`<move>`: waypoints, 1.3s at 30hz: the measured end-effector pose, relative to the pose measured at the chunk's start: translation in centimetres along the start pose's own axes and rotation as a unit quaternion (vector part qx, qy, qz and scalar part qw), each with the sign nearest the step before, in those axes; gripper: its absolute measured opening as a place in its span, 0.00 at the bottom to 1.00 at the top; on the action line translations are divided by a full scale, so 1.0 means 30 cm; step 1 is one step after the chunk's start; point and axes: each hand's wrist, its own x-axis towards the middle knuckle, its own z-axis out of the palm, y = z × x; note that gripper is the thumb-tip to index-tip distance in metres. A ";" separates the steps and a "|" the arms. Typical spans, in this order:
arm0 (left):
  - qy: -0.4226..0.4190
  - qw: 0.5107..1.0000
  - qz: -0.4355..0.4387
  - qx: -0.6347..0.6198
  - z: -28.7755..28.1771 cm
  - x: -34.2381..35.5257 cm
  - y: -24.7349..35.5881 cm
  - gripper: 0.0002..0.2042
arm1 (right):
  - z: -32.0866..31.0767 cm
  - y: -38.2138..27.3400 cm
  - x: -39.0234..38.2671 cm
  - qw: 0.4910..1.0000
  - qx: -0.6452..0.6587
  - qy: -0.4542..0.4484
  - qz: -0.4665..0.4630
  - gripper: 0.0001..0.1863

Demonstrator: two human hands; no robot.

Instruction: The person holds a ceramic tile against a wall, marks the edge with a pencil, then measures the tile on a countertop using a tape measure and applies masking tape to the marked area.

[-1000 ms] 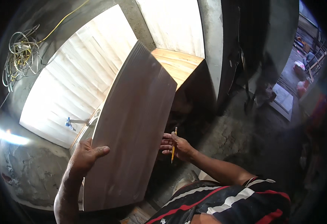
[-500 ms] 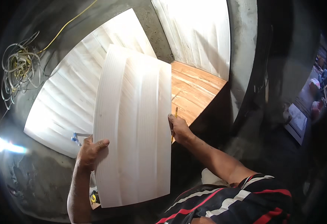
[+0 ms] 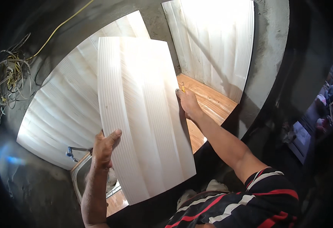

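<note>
Two hands on one white ribbed panel [image 3: 143, 114], held upright between them. Left hand [image 3: 104, 146] clamps the panel's left edge low down, thumb across its face. Right hand [image 3: 187, 103] presses the panel's right edge mid-height, also pinching a yellow pencil [image 3: 182, 87]. Behind the panel: tiled white wall [image 3: 56, 114]. Right of it: wooden bench [image 3: 208, 106]. Below its lower-left corner: steel sink [image 3: 83, 176].
</note>
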 end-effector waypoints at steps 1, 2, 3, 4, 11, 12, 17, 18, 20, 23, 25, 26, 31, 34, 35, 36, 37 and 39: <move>0.005 1.000 -0.002 0.001 -0.019 0.012 -0.008 0.23 | 0.042 -0.034 -0.001 1.000 0.019 -0.010 0.015 0.13; 0.018 1.000 0.006 0.012 -0.021 0.030 -0.004 0.23 | 0.055 -0.064 0.019 1.000 0.018 -0.010 0.011 0.13; 0.031 0.999 0.015 0.023 -0.024 0.048 -0.001 0.23 | 0.068 -0.095 0.036 1.000 0.020 -0.012 0.020 0.13; 0.027 0.999 0.020 0.020 -0.021 0.072 0.001 0.23 | 0.070 -0.123 0.062 0.999 0.022 -0.011 0.026 0.13; 0.013 0.997 0.072 -0.005 0.022 0.219 0.004 0.24 | 0.083 -0.267 0.200 0.997 -0.031 0.054 -0.055 0.14; 0.009 0.997 0.081 -0.013 0.028 0.241 0.005 0.25 | 0.084 -0.287 0.222 0.995 -0.032 0.058 -0.070 0.14; 0.025 0.998 0.061 -0.011 0.057 0.331 0.019 0.25 | 0.111 -0.342 0.293 0.990 -0.062 0.085 -0.094 0.15; 0.021 0.997 0.067 -0.018 0.059 0.356 0.018 0.26 | 0.121 -0.352 0.310 0.988 -0.073 0.096 -0.094 0.16; 0.014 0.998 0.055 -0.027 0.078 0.413 0.029 0.26 | 0.118 -0.364 0.375 0.986 -0.083 0.106 -0.099 0.16; 0.016 0.998 0.044 -0.042 0.117 0.503 0.026 0.26 | 0.115 -0.363 0.495 0.984 -0.079 0.100 -0.121 0.16; 0.024 0.998 0.041 -0.047 0.151 0.577 0.006 0.25 | 0.101 -0.340 0.584 0.985 -0.074 0.100 -0.119 0.17; 0.033 0.997 0.045 -0.055 0.171 0.620 -0.011 0.25 | 0.088 -0.328 0.637 0.986 -0.072 0.098 -0.115 0.17; 0.060 0.996 0.022 -0.065 0.231 0.810 -0.099 0.25 | 0.064 -0.261 0.863 0.955 -0.186 0.142 -0.183 0.24; 0.079 0.992 0.046 -0.090 0.303 0.877 -0.123 0.27 | 0.030 -0.247 0.960 0.949 -0.205 0.143 -0.194 0.24; 0.073 0.991 0.050 -0.097 0.326 0.893 -0.131 0.24 | 0.015 -0.244 0.984 0.949 -0.205 0.140 -0.193 0.24; 0.067 0.991 0.055 -0.105 0.350 0.908 -0.137 0.22 | -0.002 -0.243 1.007 0.949 -0.201 0.143 -0.197 0.22; 0.072 0.991 0.054 -0.103 0.360 0.914 -0.144 0.22 | -0.004 -0.243 1.015 0.949 -0.195 0.144 -0.200 0.21; 0.071 0.989 0.052 -0.115 0.382 0.919 -0.158 0.22 | -0.020 -0.249 1.026 0.946 -0.222 0.136 -0.193 0.22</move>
